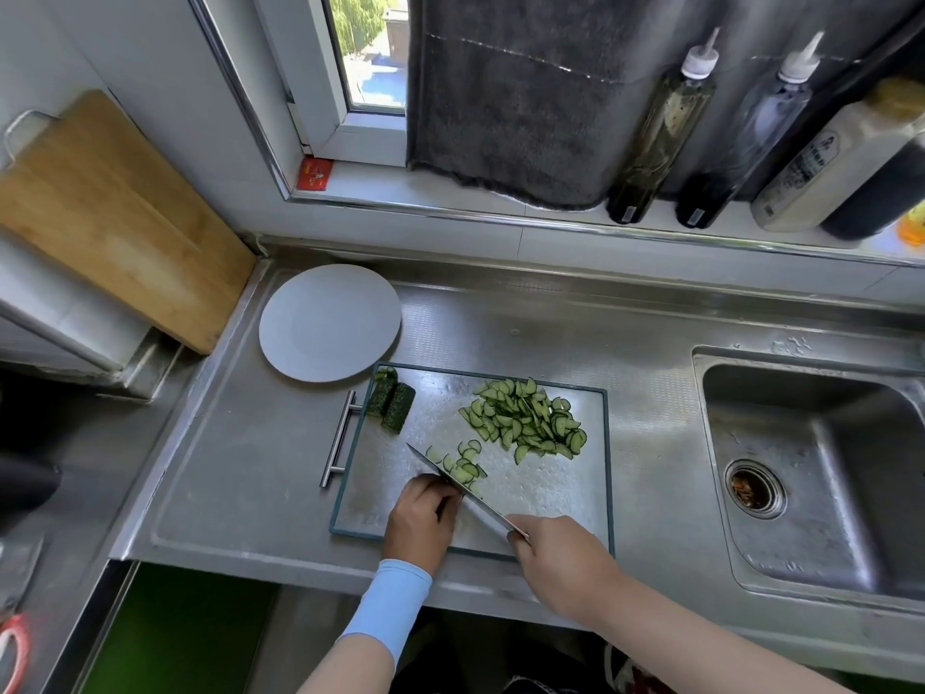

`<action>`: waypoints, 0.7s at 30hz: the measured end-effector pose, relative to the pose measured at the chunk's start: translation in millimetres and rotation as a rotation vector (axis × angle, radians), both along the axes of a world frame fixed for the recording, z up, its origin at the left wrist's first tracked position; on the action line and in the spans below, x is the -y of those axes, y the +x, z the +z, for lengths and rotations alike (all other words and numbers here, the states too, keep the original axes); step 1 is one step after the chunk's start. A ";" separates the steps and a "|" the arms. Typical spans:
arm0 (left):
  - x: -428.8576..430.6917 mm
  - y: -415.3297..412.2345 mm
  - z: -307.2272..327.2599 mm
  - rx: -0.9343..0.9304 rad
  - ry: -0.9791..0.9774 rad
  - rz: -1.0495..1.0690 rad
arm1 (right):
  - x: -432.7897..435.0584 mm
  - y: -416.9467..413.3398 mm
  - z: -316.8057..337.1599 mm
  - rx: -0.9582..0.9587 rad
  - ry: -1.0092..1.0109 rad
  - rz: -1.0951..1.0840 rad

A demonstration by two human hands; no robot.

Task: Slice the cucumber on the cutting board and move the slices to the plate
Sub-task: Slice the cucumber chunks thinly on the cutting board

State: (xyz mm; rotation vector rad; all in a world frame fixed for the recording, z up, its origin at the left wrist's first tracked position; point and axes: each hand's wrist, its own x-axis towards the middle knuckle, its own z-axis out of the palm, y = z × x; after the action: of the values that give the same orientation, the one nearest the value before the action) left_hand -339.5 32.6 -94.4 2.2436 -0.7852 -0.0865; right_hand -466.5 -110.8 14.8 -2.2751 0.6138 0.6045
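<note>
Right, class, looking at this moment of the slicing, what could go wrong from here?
1. Fingers of the left hand curl right against the knife blade, so a slip could nick them.
2. The uncut cucumber pieces lie at the cutting board's far left corner and might roll off.
3. The slices are heaped on the side away from the plate, so some may drop in transfer.

On the board (550, 493), left hand (423, 518) hides whatever's under it. The knife (484, 510) handle is buried in right hand (560, 558). The sink (851, 493), right of board, is cut off by the frame edge.
</note>
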 end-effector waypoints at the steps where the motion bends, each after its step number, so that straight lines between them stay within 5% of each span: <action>1: -0.1 0.3 0.0 0.000 0.003 -0.003 | 0.0 -0.4 -0.8 -0.004 0.004 0.000; 21: -3.3 -1.1 -5.0 -0.011 -0.003 -0.015 | -5.5 31.5 -13.3 -0.017 0.026 -0.020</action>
State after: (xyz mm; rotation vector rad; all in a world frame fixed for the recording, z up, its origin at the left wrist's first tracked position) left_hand -340.6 35.9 -99.3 2.2325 -0.7951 -0.1047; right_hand -435.1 -105.3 1.5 -2.2391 0.6324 0.6201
